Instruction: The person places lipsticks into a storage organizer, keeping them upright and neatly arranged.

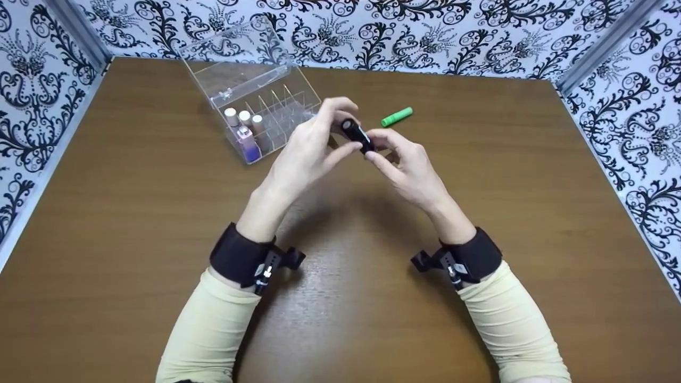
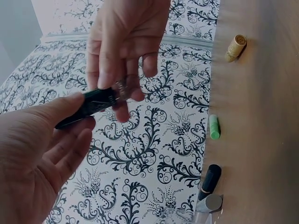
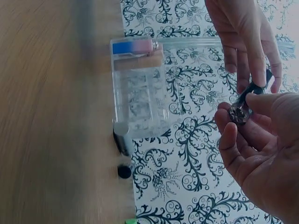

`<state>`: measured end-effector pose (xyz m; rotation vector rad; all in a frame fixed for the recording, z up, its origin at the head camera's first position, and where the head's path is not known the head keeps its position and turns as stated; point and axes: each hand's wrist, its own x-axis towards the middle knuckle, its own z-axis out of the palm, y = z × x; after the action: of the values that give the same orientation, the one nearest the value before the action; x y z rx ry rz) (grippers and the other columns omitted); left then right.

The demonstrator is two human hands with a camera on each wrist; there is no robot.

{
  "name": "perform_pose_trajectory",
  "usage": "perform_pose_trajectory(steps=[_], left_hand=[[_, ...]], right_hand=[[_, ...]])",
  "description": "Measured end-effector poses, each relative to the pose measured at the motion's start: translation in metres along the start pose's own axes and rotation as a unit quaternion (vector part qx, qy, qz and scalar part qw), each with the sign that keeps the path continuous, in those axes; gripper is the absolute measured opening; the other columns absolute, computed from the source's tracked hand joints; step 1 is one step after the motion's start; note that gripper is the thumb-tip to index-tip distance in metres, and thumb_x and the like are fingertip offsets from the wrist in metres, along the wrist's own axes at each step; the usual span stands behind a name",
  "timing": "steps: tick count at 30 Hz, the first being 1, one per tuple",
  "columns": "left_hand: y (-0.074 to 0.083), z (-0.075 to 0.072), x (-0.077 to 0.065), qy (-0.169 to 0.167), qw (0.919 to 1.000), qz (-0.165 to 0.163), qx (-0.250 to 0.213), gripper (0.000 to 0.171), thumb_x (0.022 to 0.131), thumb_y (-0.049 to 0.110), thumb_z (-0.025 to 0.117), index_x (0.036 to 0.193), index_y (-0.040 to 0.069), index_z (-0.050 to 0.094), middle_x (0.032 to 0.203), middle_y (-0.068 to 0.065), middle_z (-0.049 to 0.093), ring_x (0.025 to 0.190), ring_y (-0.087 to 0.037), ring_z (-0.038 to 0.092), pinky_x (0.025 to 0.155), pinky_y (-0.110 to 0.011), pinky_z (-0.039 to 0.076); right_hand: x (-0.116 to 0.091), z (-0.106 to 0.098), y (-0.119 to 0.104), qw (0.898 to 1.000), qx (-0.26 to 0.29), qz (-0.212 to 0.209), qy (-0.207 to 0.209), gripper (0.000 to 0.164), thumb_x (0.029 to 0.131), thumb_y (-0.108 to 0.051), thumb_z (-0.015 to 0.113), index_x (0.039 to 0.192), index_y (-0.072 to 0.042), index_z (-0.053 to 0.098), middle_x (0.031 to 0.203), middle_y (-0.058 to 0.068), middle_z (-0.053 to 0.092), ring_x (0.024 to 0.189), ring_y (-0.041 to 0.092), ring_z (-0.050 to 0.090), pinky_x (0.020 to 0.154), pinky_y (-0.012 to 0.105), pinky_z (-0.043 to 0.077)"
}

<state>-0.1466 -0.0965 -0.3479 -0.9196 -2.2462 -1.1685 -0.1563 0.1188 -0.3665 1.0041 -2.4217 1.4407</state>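
A black lipstick tube (image 1: 355,133) with a pale label strip is held above the table between both hands. My left hand (image 1: 304,146) pinches one end between thumb and fingers. At the other end, the thumb and fingers of my right hand (image 1: 412,167) grip it. In the left wrist view the black tube (image 2: 96,103) lies tilted, with a clear, shiny part at the right hand's end. The right wrist view shows that tube (image 3: 254,89) with its glossy round end towards the right palm.
A clear divided box (image 1: 234,125) stands back left, lid (image 1: 229,50) raised. It holds white-capped bottles (image 1: 245,117) and a pink-purple bottle (image 1: 247,144). On the table are a green tube (image 1: 397,117), a gold tube (image 2: 237,45), another black tube (image 2: 211,179) and a grey-capped one (image 2: 209,204).
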Motion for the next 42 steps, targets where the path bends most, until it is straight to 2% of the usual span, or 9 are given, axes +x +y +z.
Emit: perform_pose_trajectory(steps=[5,11,17,23,28,30,34,38,42], left_hand=[[-0.004,-0.005,-0.002,0.029,0.9993,-0.023,-0.008,0.040,0.097,0.021,0.069,0.125,0.000,0.051,0.109,-0.011,0.072,0.093,-0.015,0.070,0.074,-0.026,0.055],[-0.012,-0.014,-0.004,0.051,0.9982,-0.026,0.014,0.032,0.100,0.021,0.065,0.124,0.002,0.059,0.108,-0.010,0.074,0.094,-0.016,0.070,0.077,-0.026,0.055],[-0.017,-0.022,-0.003,0.077,0.9960,-0.037,0.027,0.033,0.101,0.024,0.062,0.125,0.001,0.062,0.114,-0.013,0.073,0.104,-0.020,0.069,0.080,-0.028,0.057],[-0.020,-0.031,-0.002,0.101,0.9926,-0.061,0.029,0.038,0.101,0.025,0.062,0.132,0.004,0.061,0.117,-0.013,0.070,0.104,-0.019,0.067,0.082,-0.028,0.056],[-0.021,-0.041,-0.001,0.103,0.9887,-0.107,0.022,0.036,0.102,0.020,0.061,0.135,0.005,0.060,0.116,-0.012,0.065,0.103,-0.016,0.065,0.086,-0.024,0.054],[-0.023,-0.047,-0.002,0.104,0.9857,-0.131,0.021,0.035,0.102,0.018,0.062,0.133,0.003,0.060,0.116,-0.010,0.066,0.101,-0.015,0.065,0.085,-0.023,0.054],[-0.027,-0.058,-0.005,0.098,0.9804,-0.164,0.049,0.031,0.100,0.018,0.066,0.124,0.001,0.057,0.109,-0.009,0.068,0.095,-0.016,0.064,0.079,-0.027,0.053],[-0.031,-0.064,-0.008,0.075,0.9786,-0.162,0.102,0.030,0.099,0.020,0.068,0.118,0.000,0.056,0.107,-0.011,0.066,0.098,-0.021,0.062,0.084,-0.032,0.050],[-0.034,-0.065,-0.010,0.063,0.9765,-0.141,0.151,0.025,0.099,0.018,0.067,0.118,0.004,0.060,0.110,-0.010,0.067,0.106,-0.026,0.059,0.094,-0.039,0.047]], right_hand=[[0.011,0.008,-0.005,1.000,0.014,0.018,0.005,0.026,0.098,-0.006,0.067,0.123,0.001,0.068,0.111,0.009,0.072,0.103,0.015,0.066,0.072,0.024,0.054],[0.024,0.019,-0.008,0.999,0.035,0.033,0.006,0.028,0.098,-0.004,0.065,0.126,0.002,0.067,0.118,0.009,0.069,0.105,0.017,0.066,0.075,0.028,0.057],[0.036,0.031,-0.010,0.996,0.080,0.038,0.013,0.035,0.099,0.001,0.061,0.133,0.005,0.059,0.116,0.014,0.071,0.104,0.019,0.068,0.073,0.028,0.056],[0.048,0.041,-0.016,0.991,0.123,0.047,0.019,0.038,0.098,0.005,0.060,0.135,0.008,0.054,0.116,0.018,0.069,0.100,0.023,0.069,0.066,0.027,0.055],[0.059,0.050,-0.018,0.978,0.195,0.050,0.045,0.036,0.096,0.010,0.059,0.131,0.009,0.056,0.112,0.019,0.068,0.089,0.030,0.070,0.064,0.029,0.055],[0.064,0.054,-0.019,0.973,0.217,0.046,0.068,0.033,0.095,0.012,0.059,0.128,0.010,0.057,0.111,0.018,0.069,0.085,0.027,0.069,0.065,0.029,0.055],[0.073,0.060,-0.022,0.959,0.247,0.045,0.133,0.027,0.093,0.014,0.061,0.120,0.010,0.060,0.109,0.017,0.070,0.082,0.021,0.066,0.066,0.027,0.055],[0.080,0.068,-0.026,0.939,0.276,0.057,0.196,0.023,0.091,0.014,0.064,0.113,0.008,0.063,0.108,0.019,0.072,0.087,0.022,0.068,0.069,0.026,0.056],[0.087,0.078,-0.030,0.925,0.296,0.065,0.230,0.019,0.091,0.013,0.066,0.110,0.009,0.066,0.107,0.020,0.072,0.087,0.023,0.069,0.073,0.028,0.057]])
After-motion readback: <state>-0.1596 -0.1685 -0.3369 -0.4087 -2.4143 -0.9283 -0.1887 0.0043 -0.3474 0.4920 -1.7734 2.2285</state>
